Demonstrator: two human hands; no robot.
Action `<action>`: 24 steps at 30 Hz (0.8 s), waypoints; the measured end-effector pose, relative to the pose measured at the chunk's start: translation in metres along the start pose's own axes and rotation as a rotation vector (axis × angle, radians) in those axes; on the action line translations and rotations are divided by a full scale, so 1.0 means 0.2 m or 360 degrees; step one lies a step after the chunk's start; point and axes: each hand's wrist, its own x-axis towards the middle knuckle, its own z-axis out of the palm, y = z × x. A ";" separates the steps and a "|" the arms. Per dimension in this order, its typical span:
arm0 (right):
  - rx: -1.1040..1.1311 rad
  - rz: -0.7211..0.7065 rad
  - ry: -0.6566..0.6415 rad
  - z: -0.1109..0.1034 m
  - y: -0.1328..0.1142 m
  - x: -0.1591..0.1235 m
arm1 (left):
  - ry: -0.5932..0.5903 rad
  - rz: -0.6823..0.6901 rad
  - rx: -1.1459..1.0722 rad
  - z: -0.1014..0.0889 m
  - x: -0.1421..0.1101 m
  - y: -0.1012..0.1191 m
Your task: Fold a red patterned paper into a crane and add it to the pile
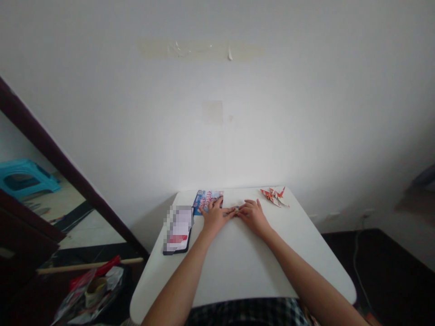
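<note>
My left hand [215, 216] and my right hand [255, 217] meet over the far middle of the white table [238, 267]. Between their fingertips is a small greyish piece [237, 209] that looks like folded paper, mostly covered by the fingers. The fingers of both hands press on it against the tabletop. Some left fingers are spread, lying over the edge of a blue printed leaflet [200, 203]. Beyond my right hand, at the far right corner, lie red-and-white folded paper figures [274, 196] with pointed tips.
A phone [180, 228] with a lit, partly blurred screen lies along the table's left side. A white wall [238, 149] rises behind the table. On the left stand a dark-framed mirror [74, 136] and a bag of litter [95, 290]. A cable [356, 253] hangs at right.
</note>
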 end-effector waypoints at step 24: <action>-0.0158 0.0485 0.0050 -0.02 -0.09 0.02 | 0.0113 -0.0110 -0.0047 0.04 0.04 0.03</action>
